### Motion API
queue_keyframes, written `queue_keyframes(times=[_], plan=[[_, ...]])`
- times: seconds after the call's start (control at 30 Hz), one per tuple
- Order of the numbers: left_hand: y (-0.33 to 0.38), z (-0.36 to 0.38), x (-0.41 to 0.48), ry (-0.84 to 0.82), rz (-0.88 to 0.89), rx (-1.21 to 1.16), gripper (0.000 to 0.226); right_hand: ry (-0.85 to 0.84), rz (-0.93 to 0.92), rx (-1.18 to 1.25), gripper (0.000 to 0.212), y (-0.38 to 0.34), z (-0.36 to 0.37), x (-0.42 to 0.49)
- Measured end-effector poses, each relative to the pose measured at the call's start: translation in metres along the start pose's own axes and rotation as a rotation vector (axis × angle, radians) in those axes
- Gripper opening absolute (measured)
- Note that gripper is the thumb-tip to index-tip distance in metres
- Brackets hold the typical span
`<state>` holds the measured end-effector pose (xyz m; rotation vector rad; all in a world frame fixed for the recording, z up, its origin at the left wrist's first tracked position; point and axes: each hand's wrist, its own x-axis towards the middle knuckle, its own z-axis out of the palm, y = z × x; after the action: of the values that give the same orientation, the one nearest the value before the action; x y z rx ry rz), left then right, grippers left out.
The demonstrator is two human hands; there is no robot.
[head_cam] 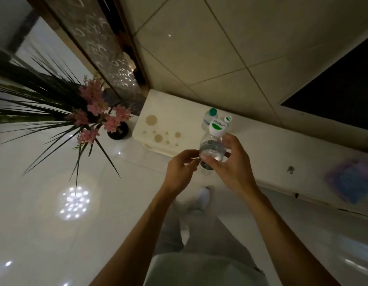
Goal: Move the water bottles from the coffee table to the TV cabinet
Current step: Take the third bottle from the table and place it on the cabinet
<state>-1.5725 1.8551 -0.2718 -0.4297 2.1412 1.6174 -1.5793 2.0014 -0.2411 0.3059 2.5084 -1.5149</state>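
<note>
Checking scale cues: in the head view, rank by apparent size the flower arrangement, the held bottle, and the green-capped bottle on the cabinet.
1. flower arrangement
2. held bottle, though its nearness to the camera inflates it
3. green-capped bottle

Both bare arms reached forward, close together. The right hand (232, 162) was curled around something, with fingers and thumb wrapped tight. The left hand (182, 172) was half closed just beside it, its fingertips touching the same thing.

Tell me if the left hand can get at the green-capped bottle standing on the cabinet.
Probably not directly: the left hand is on the held bottle, which sits between it and the green-capped bottle.
</note>
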Motion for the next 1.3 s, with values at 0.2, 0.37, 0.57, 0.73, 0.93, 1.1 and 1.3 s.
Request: queue_keyframes(times=[0.2,0.37,0.57,0.73,0.93,1.1,1.3], plan=[[-0.031,0.024,0.069,-0.085,-0.084,0.017,0.029,0.079,0.087,-0.017,0.073,0.058,0.024,0.056],[-0.067,0.046,0.141,-0.179,-0.124,0.048,0.031,0.180,0.173,0.005,0.075,0.117,0.057,0.106],[-0.113,0.059,0.222,-0.167,-0.134,0.126,0.036,0.262,0.185,-0.041,0.073,0.177,0.102,0.159],[-0.146,0.067,0.274,-0.162,-0.127,0.150,0.041,0.341,0.091,-0.067,0.078,0.222,0.137,0.191],[-0.166,0.073,0.303,-0.184,-0.135,0.143,0.049,0.410,0.087,-0.034,0.076,0.248,0.156,0.214],[-0.170,0.073,0.309,-0.203,-0.153,0.144,0.051,0.428,0.114,0.003,0.074,0.259,0.163,0.220],[-0.162,0.066,0.306,-0.235,-0.182,0.143,0.054,0.360,0.166,0.061,0.072,0.257,0.158,0.223]])
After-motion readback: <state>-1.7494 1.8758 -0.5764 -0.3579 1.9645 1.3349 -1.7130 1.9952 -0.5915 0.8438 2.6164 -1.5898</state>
